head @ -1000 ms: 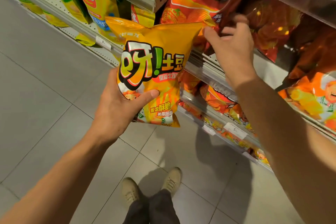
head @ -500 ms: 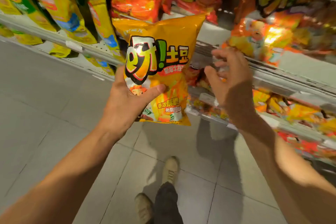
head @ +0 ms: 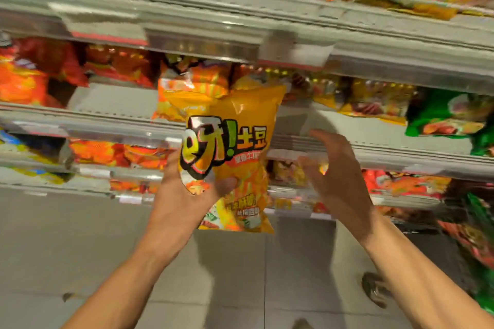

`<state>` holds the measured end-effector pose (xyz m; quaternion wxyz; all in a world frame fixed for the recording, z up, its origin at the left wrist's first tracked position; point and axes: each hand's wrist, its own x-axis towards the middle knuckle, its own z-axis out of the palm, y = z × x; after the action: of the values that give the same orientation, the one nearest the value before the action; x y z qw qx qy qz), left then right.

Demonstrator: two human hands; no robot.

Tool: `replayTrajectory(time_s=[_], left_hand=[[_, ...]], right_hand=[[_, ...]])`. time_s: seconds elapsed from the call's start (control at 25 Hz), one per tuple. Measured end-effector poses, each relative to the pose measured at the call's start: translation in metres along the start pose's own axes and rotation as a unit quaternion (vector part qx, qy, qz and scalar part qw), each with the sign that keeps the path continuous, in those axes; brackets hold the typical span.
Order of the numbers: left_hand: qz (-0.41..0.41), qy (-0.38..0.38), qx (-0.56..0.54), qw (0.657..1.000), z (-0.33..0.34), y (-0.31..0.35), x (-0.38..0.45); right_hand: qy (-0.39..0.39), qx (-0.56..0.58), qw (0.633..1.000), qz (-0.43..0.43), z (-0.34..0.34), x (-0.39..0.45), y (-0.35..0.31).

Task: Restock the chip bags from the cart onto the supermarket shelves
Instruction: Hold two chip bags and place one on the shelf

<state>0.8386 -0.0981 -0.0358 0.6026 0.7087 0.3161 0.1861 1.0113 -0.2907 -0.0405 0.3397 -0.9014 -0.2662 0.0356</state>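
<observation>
My left hand (head: pixel 184 195) grips a yellow chip bag (head: pixel 232 147) by its lower half, thumb across the front, holding it upright in front of the middle shelf (head: pixel 112 119). My right hand (head: pixel 334 176) hovers just right of the bag, fingers spread and relaxed, holding nothing and not touching the bag. Behind the bag's top sits an orange-yellow bag of a similar kind (head: pixel 192 88) on that shelf. The cart is out of view.
Grey shelves run across the view, blurred by head motion. Red and orange bags (head: pixel 34 72) fill the left, yellow bags (head: pixel 374 99) and green bags (head: pixel 449 117) the right. A bare shelf stretch (head: pixel 112 99) lies left of the held bag. Grey tiled floor (head: pixel 66 243) below.
The view has swung up and to face the shelves squarely. My left hand has kept the yellow bag and raised it toward the middle shelf. My right hand stays empty beside it.
</observation>
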Motion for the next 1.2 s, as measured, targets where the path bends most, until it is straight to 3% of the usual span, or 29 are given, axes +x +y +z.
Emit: replayTrajectory(time_s=[0.2,0.4,0.56,0.68,0.76,0.92,1.04,1.2], left_hand=[[0.01,-0.035,0.0,0.999,0.123,0.032,0.02],[0.031,-0.024,0.009,0.999,0.192,0.064,0.051],[0.052,0.007,0.047,0.997,0.206,0.078,0.088],[0.051,-0.04,0.018,0.998,0.216,0.078,0.112],[0.052,-0.052,0.073,0.995,0.221,0.068,0.12],[-0.016,-0.067,0.097,0.993,0.211,0.044,0.124],[-0.062,-0.108,0.043,0.991,0.212,0.051,0.127],[-0.111,-0.087,0.019,0.99,0.214,0.052,0.136]], right_hand=[[-0.007,-0.074,0.997,-0.028,-0.061,0.022,0.1],[-0.09,-0.21,0.971,-0.075,-0.08,0.032,0.145],[-0.044,-0.207,0.972,-0.103,-0.076,0.032,0.148],[-0.037,-0.238,0.965,-0.1,-0.07,0.029,0.148],[-0.034,-0.253,0.962,-0.097,-0.068,0.028,0.149],[-0.019,-0.258,0.962,-0.086,-0.06,0.031,0.147],[-0.006,-0.241,0.964,-0.108,-0.058,0.033,0.143],[-0.052,-0.249,0.961,-0.107,-0.057,0.036,0.138]])
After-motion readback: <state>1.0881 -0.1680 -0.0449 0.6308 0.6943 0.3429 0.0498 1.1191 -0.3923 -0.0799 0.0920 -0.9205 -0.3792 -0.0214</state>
